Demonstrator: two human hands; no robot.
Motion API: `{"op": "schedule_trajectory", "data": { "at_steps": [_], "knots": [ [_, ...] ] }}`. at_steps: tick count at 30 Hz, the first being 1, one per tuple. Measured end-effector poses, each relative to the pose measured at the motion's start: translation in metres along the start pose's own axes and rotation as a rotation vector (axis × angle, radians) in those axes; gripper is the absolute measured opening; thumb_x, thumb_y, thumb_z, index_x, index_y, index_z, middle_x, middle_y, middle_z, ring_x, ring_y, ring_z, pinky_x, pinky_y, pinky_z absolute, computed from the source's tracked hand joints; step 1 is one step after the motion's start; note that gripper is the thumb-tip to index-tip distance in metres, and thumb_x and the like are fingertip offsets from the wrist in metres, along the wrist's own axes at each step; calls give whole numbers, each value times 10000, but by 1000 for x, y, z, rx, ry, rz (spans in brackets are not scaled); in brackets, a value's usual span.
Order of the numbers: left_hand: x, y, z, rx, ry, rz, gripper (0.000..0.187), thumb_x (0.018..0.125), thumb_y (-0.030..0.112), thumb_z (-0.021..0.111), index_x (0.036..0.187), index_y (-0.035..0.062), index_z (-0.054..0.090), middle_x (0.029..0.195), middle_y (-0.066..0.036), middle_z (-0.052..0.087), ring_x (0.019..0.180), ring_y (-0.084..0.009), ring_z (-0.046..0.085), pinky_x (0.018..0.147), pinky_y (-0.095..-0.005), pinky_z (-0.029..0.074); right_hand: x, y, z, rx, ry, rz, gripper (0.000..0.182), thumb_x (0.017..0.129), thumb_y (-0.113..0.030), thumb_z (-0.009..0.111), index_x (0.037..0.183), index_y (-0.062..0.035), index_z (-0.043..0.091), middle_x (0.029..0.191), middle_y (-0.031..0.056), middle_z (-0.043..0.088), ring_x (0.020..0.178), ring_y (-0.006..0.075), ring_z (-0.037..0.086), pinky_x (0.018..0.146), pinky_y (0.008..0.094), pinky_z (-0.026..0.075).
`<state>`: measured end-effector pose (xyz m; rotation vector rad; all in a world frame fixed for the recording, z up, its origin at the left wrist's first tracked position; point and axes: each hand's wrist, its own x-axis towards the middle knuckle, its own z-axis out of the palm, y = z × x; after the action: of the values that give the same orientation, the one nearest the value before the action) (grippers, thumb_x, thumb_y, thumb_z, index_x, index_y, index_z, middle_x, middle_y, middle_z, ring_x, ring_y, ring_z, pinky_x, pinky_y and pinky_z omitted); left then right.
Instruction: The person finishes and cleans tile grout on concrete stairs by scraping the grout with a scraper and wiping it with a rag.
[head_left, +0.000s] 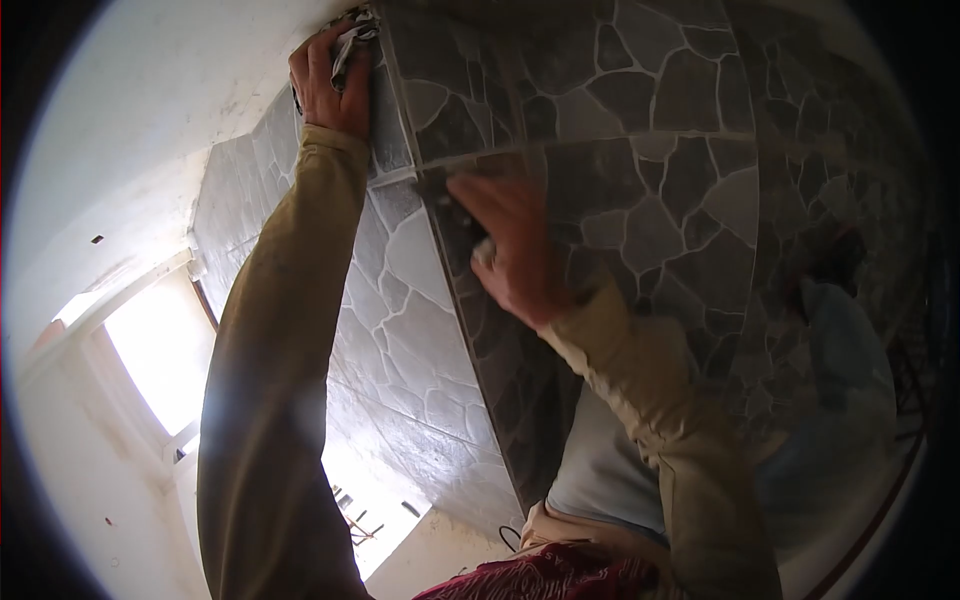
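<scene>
Dark grey stone-patterned tiles point(690, 180) with pale joint lines cover the surface in front of me, meeting lighter-looking tiles point(420, 320) along a corner edge. High up beside that edge, my left hand point(332, 88) is closed on a crumpled black-and-white cloth point(352, 45), pressed near the top of the tiles. Lower down, my right hand point(515, 235) is curled close to the corner, just below a horizontal tile joint. Motion smears its fingers, and something small and dark at them is too blurred to name.
A white plastered surface point(130, 130) borders the tiles at upper left. Bright light comes through a window opening point(165, 345) on the left. My bent leg point(840, 370) and a dark shoe point(838, 255) are at right, with a dark cable or hose point(890, 500) near the edge.
</scene>
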<state>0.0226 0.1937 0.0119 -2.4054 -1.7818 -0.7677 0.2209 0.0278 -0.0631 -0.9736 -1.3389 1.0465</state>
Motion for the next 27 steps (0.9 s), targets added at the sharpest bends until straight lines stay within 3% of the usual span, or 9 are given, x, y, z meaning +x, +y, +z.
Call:
{"op": "schedule_trajectory", "data": {
  "at_steps": [11,27],
  "knots": [
    [-1,-3,0,13,-22,21,366,894,207,677,1254,159,635,1262,-149,547,1215,-336,479,1064,-439,371,4,-2,2,27,5,58,645,634,60,749,1259,-48,630,1241,102,641,1122,328,571,956,442,405],
    [0,-6,0,24,-9,36,365,890,216,681,1248,154,638,1266,-144,552,1206,-332,479,1062,-436,374,12,-11,-2,5,-12,51,631,639,30,756,1252,-48,627,1232,126,641,1128,337,575,965,450,406]
  ]
}}
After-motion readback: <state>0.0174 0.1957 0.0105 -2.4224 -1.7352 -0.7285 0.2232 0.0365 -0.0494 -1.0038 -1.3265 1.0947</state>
